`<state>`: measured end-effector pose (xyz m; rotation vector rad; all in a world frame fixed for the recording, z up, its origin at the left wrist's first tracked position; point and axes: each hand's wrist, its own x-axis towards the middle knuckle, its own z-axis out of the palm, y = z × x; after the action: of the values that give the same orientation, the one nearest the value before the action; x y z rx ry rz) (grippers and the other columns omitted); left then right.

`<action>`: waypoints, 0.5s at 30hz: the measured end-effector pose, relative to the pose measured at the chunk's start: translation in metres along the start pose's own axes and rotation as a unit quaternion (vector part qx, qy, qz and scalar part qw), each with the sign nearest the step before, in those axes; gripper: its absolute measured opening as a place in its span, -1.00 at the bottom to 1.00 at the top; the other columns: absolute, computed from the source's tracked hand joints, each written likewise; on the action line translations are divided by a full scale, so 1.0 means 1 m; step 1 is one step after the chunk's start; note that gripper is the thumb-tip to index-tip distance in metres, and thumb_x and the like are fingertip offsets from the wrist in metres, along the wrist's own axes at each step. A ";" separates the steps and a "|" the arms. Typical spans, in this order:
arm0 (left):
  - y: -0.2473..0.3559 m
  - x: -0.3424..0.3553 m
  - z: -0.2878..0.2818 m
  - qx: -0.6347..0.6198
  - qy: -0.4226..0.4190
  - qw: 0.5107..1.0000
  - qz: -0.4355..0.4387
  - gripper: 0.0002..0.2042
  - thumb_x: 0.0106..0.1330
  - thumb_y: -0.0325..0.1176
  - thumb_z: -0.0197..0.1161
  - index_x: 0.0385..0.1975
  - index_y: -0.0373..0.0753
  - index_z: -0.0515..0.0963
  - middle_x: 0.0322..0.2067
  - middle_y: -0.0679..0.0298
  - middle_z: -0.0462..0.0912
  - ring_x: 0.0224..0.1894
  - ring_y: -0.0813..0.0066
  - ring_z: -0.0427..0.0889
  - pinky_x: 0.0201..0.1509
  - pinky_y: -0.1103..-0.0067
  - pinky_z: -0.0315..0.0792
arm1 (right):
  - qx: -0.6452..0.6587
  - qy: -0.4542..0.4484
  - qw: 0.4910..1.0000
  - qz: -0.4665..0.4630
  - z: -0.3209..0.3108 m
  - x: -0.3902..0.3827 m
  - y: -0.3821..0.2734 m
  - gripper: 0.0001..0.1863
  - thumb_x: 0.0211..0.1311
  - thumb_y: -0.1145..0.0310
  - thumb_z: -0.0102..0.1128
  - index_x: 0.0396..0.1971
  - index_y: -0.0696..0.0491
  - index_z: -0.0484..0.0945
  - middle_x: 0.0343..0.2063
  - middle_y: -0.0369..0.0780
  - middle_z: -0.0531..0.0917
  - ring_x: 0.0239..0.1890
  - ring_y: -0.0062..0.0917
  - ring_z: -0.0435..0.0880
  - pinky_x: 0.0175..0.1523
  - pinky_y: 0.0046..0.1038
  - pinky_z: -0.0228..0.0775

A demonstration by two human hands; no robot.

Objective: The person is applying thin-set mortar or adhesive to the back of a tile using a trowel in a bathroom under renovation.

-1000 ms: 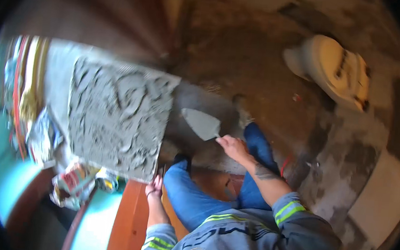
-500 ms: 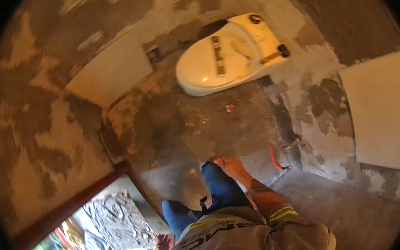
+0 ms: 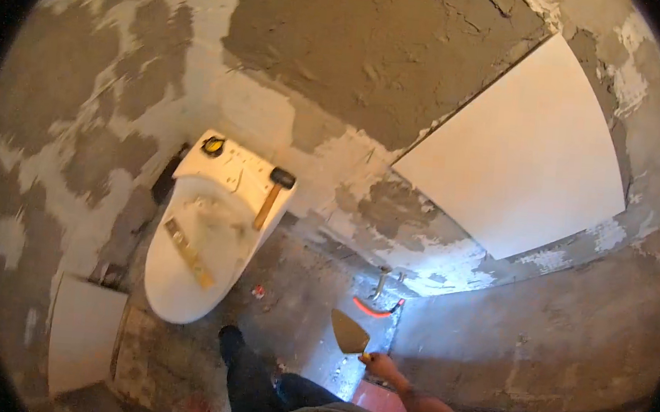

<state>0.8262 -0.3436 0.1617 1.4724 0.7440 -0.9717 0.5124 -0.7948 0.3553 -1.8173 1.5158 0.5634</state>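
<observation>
My right hand (image 3: 384, 366) is closed around the handle of a pointed trowel (image 3: 349, 333). The trowel's flat blade points up and left, above the floor beside the wall. My left hand does not show. Just beyond the blade lies a curved orange-red hose (image 3: 371, 308), below a metal tap (image 3: 380, 282) at the wall.
A white toilet (image 3: 161, 282) stands left of me. On it are a spirit level (image 3: 188, 253), a rubber mallet (image 3: 270, 197) and a round black-and-yellow item (image 3: 212, 146). One large white tile (image 3: 524, 155) sits on the right wall below wet mortar (image 3: 343, 44); another panel (image 3: 86, 334) stands lower left.
My view has swung right, so the toilet now appears further left. My right hand has lifted away from my knee, and the trowel is now visible in it. My left hand has left the picture.
</observation>
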 end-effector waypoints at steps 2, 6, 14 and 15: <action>0.029 0.028 0.024 0.041 -0.010 0.998 -0.036 -0.72 0.30 0.03 -0.11 -0.13 0.11 0.40 -0.24 0.38 0.47 -0.07 0.24 0.45 -0.23 0.25 0.36 | -0.018 -0.046 0.997 0.065 -0.001 0.001 -0.010 -0.46 0.21 -0.14 -0.03 -0.32 0.12 0.56 -0.50 -0.09 0.64 -0.45 -0.22 0.64 -0.33 -0.27 0.47; 0.081 0.093 0.094 0.098 -0.031 0.990 -0.097 -0.72 0.30 0.02 -0.10 -0.13 0.09 0.41 -0.24 0.37 0.47 -0.07 0.23 0.45 -0.22 0.26 0.37 | 0.094 -0.107 0.976 0.163 0.017 0.009 -0.009 -0.49 0.23 -0.12 -0.02 -0.27 0.09 0.56 -0.53 -0.18 0.63 -0.55 -0.49 0.59 -0.43 -0.42 0.46; 0.165 0.205 0.230 0.157 -0.070 0.977 -0.123 -0.72 0.30 0.00 -0.08 -0.14 0.05 0.42 -0.23 0.35 0.48 -0.08 0.23 0.46 -0.20 0.28 0.38 | 0.198 -0.126 0.922 0.308 -0.011 0.003 -0.088 -0.38 0.19 -0.22 -0.02 -0.15 0.11 0.50 -0.52 -0.26 0.57 -0.62 -0.62 0.47 -0.51 -0.51 0.37; 0.169 0.214 0.244 0.161 -0.075 0.976 -0.124 -0.72 0.30 -0.01 -0.07 -0.14 0.04 0.42 -0.23 0.35 0.49 -0.08 0.23 0.46 -0.20 0.28 0.39 | 0.226 -0.122 0.916 0.309 -0.019 0.002 -0.106 -0.36 0.20 -0.22 -0.04 -0.11 0.11 0.49 -0.50 -0.27 0.57 -0.61 -0.62 0.47 -0.50 -0.50 0.37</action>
<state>1.0338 -0.6239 0.0514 1.5837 0.6934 -1.4326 0.6138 -0.8020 0.3912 -0.8680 1.8501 0.6330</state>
